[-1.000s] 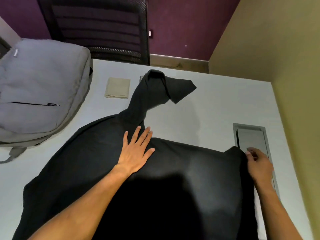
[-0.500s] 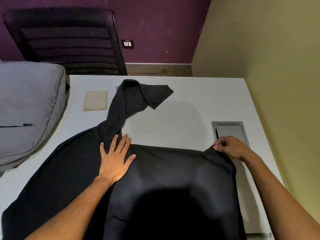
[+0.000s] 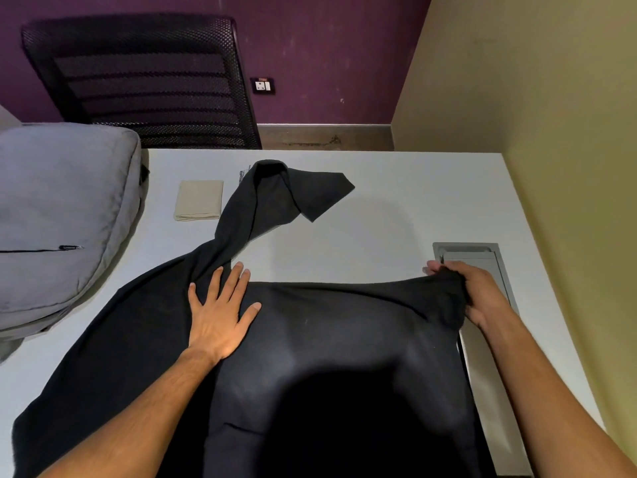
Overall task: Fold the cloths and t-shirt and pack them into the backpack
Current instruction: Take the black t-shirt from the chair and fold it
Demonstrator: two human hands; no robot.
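Observation:
A black t-shirt (image 3: pixel 337 339) lies spread over the near half of the white table (image 3: pixel 396 208), one twisted part reaching up toward the far edge. My left hand (image 3: pixel 220 312) presses flat on it, fingers spread, near the middle left. My right hand (image 3: pixel 472 294) grips the shirt's right corner, lifted a little and bunched. A small folded beige cloth (image 3: pixel 199 200) lies at the far left of the table. The grey backpack (image 3: pixel 58 219) lies on its side at the left, its front zip closed.
A grey cable hatch (image 3: pixel 482 257) is set into the table under my right hand. A black mesh chair (image 3: pixel 144 81) stands behind the table. A yellow-green wall (image 3: pixel 568 167) runs close along the right edge.
My right hand has gathered and raised the shirt's right corner, pulling it slightly inward. The left hand stays pressed flat in the same spot. The camera view has shifted.

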